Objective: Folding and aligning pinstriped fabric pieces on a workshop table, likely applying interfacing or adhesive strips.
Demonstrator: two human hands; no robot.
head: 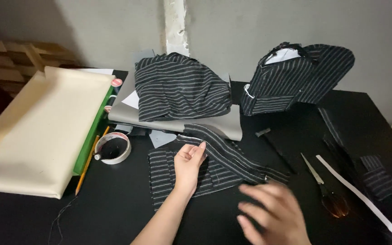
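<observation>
A flat piece of black fabric with white stripes lies on the black table. My left hand rests on its left part, palm half up, fingers loosely curled, holding nothing. My right hand hovers blurred over the fabric's lower right edge, fingers spread and empty. Scissors lie just right of that hand.
A roll of white tape and a pencil lie left. A cream fabric bolt sits on a green board. Grey material carries a striped heap. A striped bundle stands at the back, a white paper strip lies right.
</observation>
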